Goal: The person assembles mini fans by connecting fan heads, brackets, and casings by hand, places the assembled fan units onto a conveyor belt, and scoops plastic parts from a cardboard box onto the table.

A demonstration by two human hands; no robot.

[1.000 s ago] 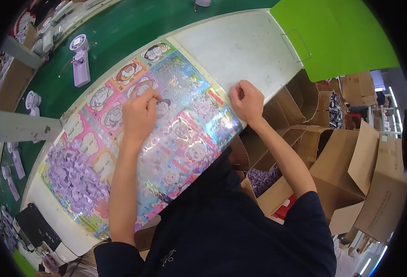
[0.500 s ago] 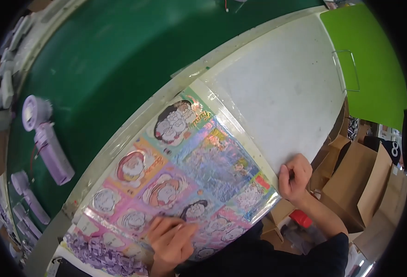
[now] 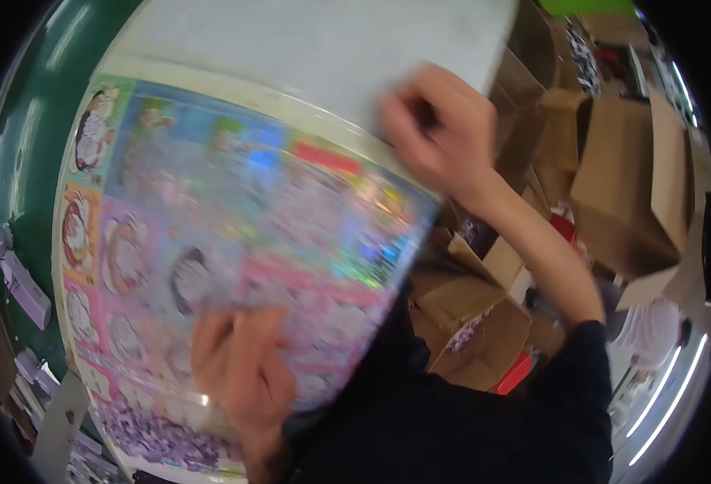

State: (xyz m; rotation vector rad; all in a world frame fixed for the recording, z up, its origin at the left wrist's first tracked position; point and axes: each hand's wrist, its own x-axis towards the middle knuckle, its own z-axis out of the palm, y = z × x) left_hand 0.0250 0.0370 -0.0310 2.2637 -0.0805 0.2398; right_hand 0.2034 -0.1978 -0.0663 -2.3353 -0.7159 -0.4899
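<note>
A shiny sheet with coloured squares of cartoon pictures lies on a pale table top under clear film. My left hand is over its near part, with fingers curled and pressed together; whatever they hold is hidden. My right hand, blurred by motion, is closed with thumb and forefinger curled together beside the sheet's far right corner. I cannot make out anything between them. A pile of small purple pieces sits at the sheet's near left end, close to my left hand.
Purple handheld fans lie on a green surface at the left. A bare white board extends beyond the sheet. Open cardboard boxes stand at the right, and a lower box contains purple bits.
The view has swung to the right, so the fans now sit near the left rim and more boxes show. Both hands stay closed over about the same parts of the sheet.
</note>
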